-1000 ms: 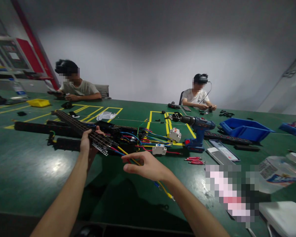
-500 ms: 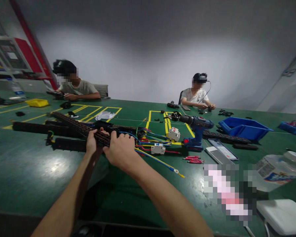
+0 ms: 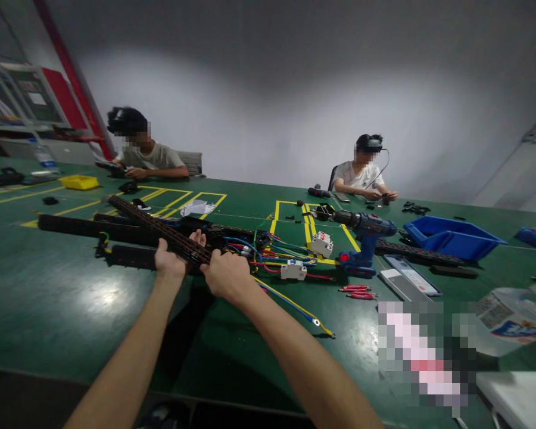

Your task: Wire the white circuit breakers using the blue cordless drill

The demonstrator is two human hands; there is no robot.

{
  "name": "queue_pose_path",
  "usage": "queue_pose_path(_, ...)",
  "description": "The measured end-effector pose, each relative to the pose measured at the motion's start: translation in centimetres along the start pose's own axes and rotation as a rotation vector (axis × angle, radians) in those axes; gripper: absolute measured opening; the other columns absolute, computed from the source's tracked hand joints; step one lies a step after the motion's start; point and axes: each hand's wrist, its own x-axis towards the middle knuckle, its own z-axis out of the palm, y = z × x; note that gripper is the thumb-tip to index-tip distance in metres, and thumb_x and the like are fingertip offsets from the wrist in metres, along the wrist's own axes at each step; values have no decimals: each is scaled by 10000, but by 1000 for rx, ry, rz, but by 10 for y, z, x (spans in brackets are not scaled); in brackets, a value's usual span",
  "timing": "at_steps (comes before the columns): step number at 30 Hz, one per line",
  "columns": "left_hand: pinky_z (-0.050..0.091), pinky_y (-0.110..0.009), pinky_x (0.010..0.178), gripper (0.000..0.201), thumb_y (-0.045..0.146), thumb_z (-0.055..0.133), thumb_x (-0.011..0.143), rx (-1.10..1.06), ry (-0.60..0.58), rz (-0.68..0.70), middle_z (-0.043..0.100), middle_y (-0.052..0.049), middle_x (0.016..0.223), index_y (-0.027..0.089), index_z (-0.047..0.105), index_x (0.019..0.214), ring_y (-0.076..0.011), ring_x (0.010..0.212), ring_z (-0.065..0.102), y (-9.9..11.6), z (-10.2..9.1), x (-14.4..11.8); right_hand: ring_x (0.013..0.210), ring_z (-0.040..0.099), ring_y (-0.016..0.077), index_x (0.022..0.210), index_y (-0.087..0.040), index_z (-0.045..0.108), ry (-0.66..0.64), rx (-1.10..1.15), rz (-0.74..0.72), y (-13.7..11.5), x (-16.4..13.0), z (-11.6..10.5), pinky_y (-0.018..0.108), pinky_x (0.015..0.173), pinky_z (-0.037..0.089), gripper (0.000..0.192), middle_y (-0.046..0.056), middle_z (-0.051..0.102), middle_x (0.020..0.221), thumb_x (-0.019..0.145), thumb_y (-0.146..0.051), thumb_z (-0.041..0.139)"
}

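A long black slotted strip [image 3: 161, 229] slants up and to the left, raised above other black strips on the table. My right hand [image 3: 227, 274] is closed around its near end. Palm up, my left hand [image 3: 173, 259] cradles the strip from below, thumb on one side and fingertips showing on the other. Beneath and beside it lie a long black bar [image 3: 67, 227] and a shorter black bar [image 3: 131, 256]. Coloured wires [image 3: 290, 301] with ring terminals run to the right, near a white circuit breaker [image 3: 293, 270] and another white breaker [image 3: 322, 243].
A blue cordless drill [image 3: 364, 241] stands right of the wires, with red-handled tools [image 3: 357, 292] before it. Farther right are phones [image 3: 411, 277], a blue bin [image 3: 451, 233] and a plastic jar [image 3: 509, 319]. Two people sit across the green table [image 3: 116, 333]; a yellow tray [image 3: 79, 182] is at left.
My left hand's fingers have loosened and turned more palm up under the strip. My right hand has shifted slightly along its near end. The whole view has moved a little.
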Motion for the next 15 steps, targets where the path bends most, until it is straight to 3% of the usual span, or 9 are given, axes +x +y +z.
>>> queue_pose_path(5,625,-412,692,680,598,268,1012,52,45,-2,653,-114,804,50,583,1262,-216,689,656,-13,12,-3,974,705,326,1131,-138,587,12,-19,-12,13,-14,-9,440,776,563,465,188,723,1040,987,-532,386)
queue_pose_path(8,625,-393,680,617,557,308,1024,93,41,0,647,-101,796,58,605,1232,-210,691,661,-23,23,-12,988,700,320,1151,-162,579,2,3,15,26,-26,-21,437,799,544,482,183,720,1071,994,-560,356)
queue_pose_path(15,627,-470,749,594,567,292,1029,232,26,90,681,-106,874,101,646,1132,-243,794,685,-37,48,-55,954,697,292,1189,-227,592,-81,206,18,56,-61,-42,372,759,506,529,113,730,1069,968,-649,362)
